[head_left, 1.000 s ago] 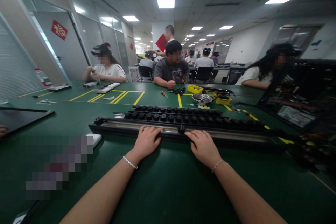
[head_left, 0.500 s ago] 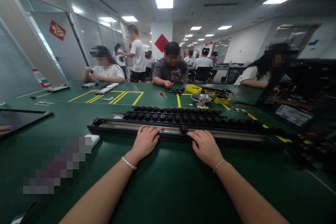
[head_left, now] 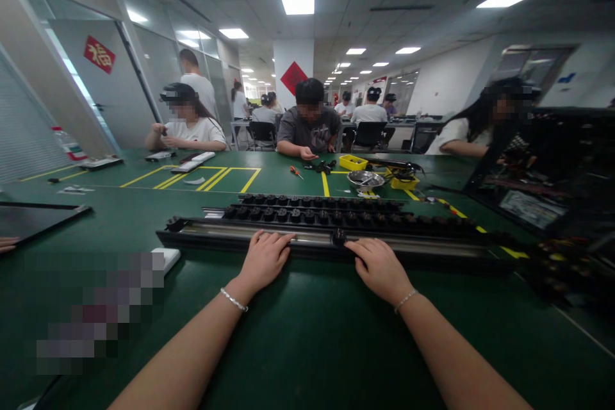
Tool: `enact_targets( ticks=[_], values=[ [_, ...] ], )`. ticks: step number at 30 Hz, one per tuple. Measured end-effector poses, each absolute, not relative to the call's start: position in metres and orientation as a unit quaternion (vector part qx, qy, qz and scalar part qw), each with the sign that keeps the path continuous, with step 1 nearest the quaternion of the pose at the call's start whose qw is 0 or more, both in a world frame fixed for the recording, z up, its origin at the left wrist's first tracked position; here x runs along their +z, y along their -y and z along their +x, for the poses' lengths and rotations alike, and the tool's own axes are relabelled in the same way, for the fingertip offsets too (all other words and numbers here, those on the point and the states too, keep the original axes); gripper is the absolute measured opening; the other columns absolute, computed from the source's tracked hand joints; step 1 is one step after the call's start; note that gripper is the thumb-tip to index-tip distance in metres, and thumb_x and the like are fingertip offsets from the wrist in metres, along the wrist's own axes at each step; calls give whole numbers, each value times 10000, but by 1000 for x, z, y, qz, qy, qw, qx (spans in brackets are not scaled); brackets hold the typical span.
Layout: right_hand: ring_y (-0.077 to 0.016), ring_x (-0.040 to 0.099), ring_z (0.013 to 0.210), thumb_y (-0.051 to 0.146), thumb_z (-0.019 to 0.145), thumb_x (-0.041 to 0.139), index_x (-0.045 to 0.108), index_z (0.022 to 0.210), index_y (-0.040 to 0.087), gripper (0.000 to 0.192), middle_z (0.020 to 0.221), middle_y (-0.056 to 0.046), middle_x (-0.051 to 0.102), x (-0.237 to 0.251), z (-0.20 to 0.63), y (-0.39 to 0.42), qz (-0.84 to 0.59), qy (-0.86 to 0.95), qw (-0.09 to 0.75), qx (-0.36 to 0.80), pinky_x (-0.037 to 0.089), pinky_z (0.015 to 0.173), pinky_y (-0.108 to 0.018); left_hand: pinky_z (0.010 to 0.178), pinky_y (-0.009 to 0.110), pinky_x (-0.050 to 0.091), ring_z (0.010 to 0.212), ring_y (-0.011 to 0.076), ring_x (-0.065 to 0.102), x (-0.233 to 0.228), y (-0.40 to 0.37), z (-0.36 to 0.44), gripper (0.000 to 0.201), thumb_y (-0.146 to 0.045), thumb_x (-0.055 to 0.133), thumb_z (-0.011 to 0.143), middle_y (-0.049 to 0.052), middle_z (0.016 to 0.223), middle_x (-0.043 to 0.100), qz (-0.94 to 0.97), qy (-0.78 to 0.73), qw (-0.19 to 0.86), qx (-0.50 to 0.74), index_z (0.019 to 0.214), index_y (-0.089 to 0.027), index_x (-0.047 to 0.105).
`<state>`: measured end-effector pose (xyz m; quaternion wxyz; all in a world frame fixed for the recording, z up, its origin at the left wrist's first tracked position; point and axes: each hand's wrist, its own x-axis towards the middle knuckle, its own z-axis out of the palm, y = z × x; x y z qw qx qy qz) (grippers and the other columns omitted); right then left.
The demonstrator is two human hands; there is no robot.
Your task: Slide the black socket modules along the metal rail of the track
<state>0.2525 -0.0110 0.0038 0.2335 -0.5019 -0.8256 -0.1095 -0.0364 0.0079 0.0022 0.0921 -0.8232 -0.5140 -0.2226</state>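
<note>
A long black channel [head_left: 432,246] with a pale metallic inside lies crosswise before me. My left hand [head_left: 265,261] is closed over its near edge, fingers bent into the trough left of centre. A single black round-faced socket module [head_left: 339,237] sits in the channel. Just right of that module, my right hand [head_left: 382,269] has its fingers curled over the same edge, the index fingertip at the module's side. Whether that fingertip presses on it is hard to tell. Behind the channel run two rows of black socket modules [head_left: 307,215]; what the fingertips touch inside the trough is partly hidden.
On the green table [head_left: 307,346] stand a metal bowl [head_left: 366,180], yellow bins [head_left: 353,163] and an orange screwdriver [head_left: 296,172]. Dark cables [head_left: 562,269] lie at right, beside a black open-framed case [head_left: 533,186]. Co-workers [head_left: 310,118] sit across; another person's hand [head_left: 7,244] shows at left.
My right hand and the socket module have shifted slightly right along the channel. My left hand stays put on it. The view has turned a little, and a standing person behind has moved left.
</note>
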Motion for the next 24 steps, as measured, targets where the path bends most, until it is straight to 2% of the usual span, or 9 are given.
enact_targets(
  ticks=[9,24],
  values=[
    [-194,560,1029,159,819,438,637,1108,218,356,1067,-52,664,4,258,11,-507,820,241,-109,357,976,-391,1015,434,279,952,199,570,0,-10,-37,347,-303,406,922,13,960,654,-820,518,91,-226,1244,-315,535],
    [-179,606,951,123,799,451,672,1025,177,321,1001,-55,696,5,268,10,-494,817,272,-121,432,912,-354,1015,429,274,963,191,571,0,-10,-38,348,-299,392,935,8,950,652,-823,516,98,-218,1263,-315,507]
  ],
)
